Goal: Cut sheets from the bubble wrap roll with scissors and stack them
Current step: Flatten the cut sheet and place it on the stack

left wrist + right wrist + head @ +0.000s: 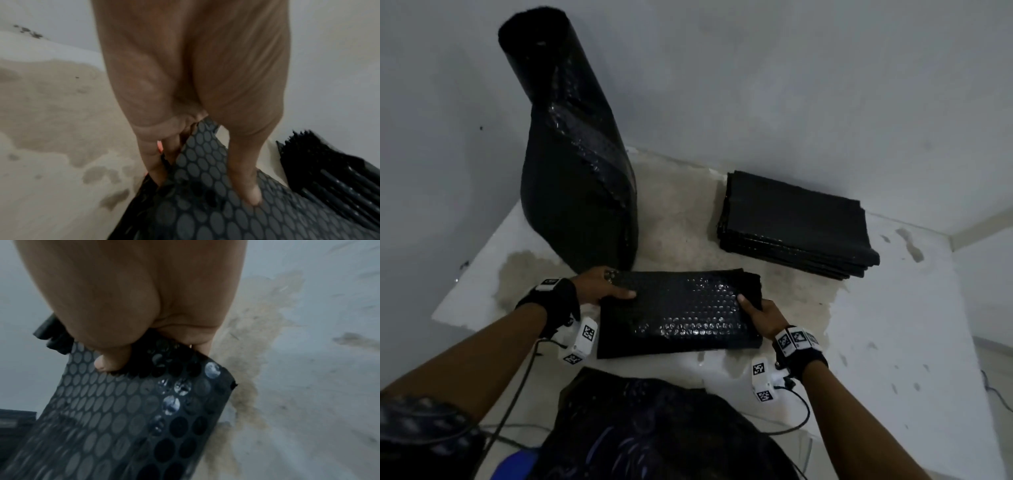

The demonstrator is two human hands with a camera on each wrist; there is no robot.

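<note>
A folded black bubble wrap sheet [678, 311] hangs just above the floor between both hands. My left hand [602, 286] grips its left end, thumb on top and fingers underneath. My right hand [756, 311] grips the right end the same way. In the left wrist view the thumb [244, 183] presses on the bubbled sheet [205, 203]; in the right wrist view the thumb [111, 360] pinches the sheet [127, 410]. The big black bubble wrap roll [575, 157] stands upright behind the sheet, at the left. A stack of cut sheets [794, 222] lies at the back right. No scissors are in view.
The floor [893, 325] is white with worn, sandy patches. Grey walls close in behind the roll and the stack. My lap in dark patterned cloth [654, 428] fills the bottom of the head view, with cables trailing from both wrists.
</note>
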